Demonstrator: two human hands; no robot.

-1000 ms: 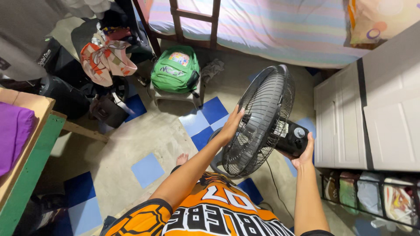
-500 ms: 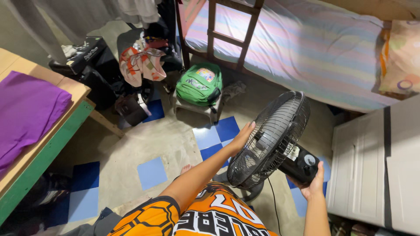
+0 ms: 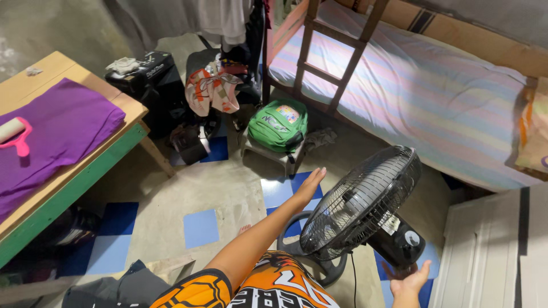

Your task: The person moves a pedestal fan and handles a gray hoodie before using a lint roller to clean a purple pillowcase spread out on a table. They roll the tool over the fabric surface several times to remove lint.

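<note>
- A black fan point(image 3: 361, 204) stands on the floor point(image 3: 171, 188) just in front of the person, its round base point(image 3: 319, 268) resting on blue and grey tiles, between the bed point(image 3: 422, 91) and a white cabinet point(image 3: 502, 251).
- The wire cage faces up and to the left, towards the left hand point(image 3: 308, 189); the motor housing point(image 3: 399, 242) points back and down to the right, so the fan's axis runs on a slant from upper left to lower right.
- The left hand is flat and open, fingers point(image 3: 317, 175) held straight and close together, just off the left rim of the cage; I cannot tell whether it touches the wires.
- The right hand point(image 3: 412, 280) lies open, palm up, fingers loosely spread, just below the motor housing and apart from it, gripping nothing.
- The right hand is the nearer one to the motor end; the left is the nearer one to the cage.
- Compared with a second ago, the right hand no longer cups the motor housing, and the left hand has drawn off from the cage front to its edge.
- The view has also swung: more of the bed, the green backpack point(image 3: 278, 125) on its stool and the wooden table point(image 3: 85, 165) with a purple cloth point(image 3: 57, 131) and a pink-handled lint roller point(image 3: 14, 136) now show.
</note>
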